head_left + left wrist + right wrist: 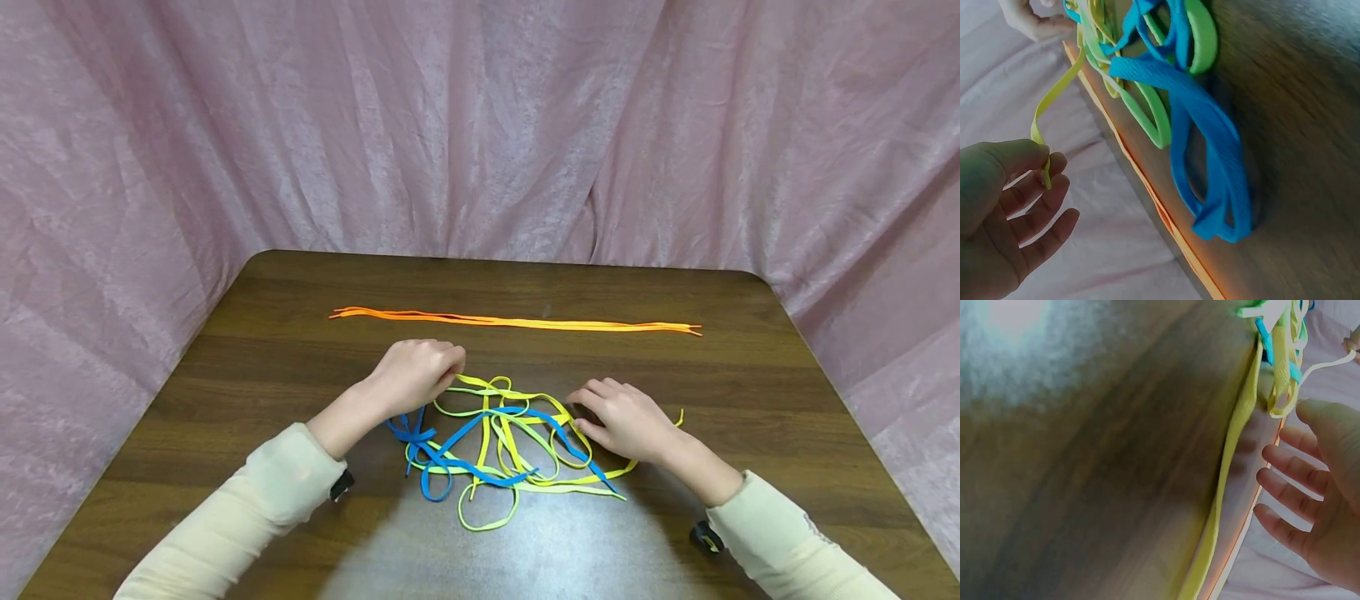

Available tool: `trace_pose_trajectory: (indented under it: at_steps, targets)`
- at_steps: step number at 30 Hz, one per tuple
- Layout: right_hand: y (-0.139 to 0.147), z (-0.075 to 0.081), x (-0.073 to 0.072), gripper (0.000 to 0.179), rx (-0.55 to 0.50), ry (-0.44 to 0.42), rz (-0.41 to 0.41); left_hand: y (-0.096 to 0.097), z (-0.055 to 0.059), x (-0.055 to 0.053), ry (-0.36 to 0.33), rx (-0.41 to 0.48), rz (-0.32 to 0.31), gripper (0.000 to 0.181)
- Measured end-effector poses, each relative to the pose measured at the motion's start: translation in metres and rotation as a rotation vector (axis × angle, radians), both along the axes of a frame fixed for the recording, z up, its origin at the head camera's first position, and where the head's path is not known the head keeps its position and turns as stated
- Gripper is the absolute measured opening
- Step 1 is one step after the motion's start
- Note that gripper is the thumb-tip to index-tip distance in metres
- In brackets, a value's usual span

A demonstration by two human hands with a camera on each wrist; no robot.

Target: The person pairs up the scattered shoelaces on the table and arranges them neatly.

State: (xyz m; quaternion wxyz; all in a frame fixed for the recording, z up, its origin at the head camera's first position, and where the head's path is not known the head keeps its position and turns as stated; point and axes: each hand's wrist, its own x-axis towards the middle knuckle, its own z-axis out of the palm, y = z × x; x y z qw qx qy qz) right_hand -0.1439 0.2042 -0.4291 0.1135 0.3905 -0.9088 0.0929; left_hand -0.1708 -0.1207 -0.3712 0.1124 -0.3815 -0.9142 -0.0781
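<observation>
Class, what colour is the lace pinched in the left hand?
The lace is yellow; it shows best in the left wrist view.

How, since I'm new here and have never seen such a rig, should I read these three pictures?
There is no machine: you see a person's bare left hand and right hand. The wide picture is taken from the head, looking forward and down; the other two are taken from the left and right wrists. On the brown wood-grain table lie straight, flat orange laces and, nearer the person, tangled together, flat yellow lacing, light-green lacing and blue lacing. The left hand pinches one end of the yellow lacing with its fingers. The right hand is beside the tangled lacing and seems to hold nothing.
</observation>
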Motion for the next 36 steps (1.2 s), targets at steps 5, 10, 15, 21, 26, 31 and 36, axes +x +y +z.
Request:
trace_pose_trajectory:
  at_steps: [5,10,15,21,26,31,36]
  targets:
    - [-0.003,-0.003,0.005,0.027,0.022,-0.003,-0.039,-0.009,0.000,0.000,0.012,0.009,0.035,0.015]
    - [-0.004,-0.005,0.008,0.031,0.065,-0.010,-0.045,-0.016,0.000,-0.001,0.014,0.024,0.066,0.014]
    - [-0.001,-0.005,0.006,0.024,0.089,-0.014,-0.025,-0.022,0.000,-0.002,-0.007,0.022,0.084,0.013]
    - [0.005,0.000,0.002,0.023,0.063,-0.024,-0.031,-0.030,-0.002,-0.001,-0.015,0.021,0.098,0.015]
    - [0.014,0.006,0.001,0.023,0.001,-0.061,-0.046,-0.038,-0.004,0.000,-0.026,0.031,0.116,0.011]
    - [0.022,0.011,-0.002,0.019,-0.017,-0.049,-0.058,-0.045,-0.008,-0.001,-0.062,0.019,0.123,0.009]
    - [0.029,0.015,-0.004,0.017,-0.024,-0.004,-0.072,-0.052,-0.012,-0.003,-0.094,0.015,0.158,0.008]
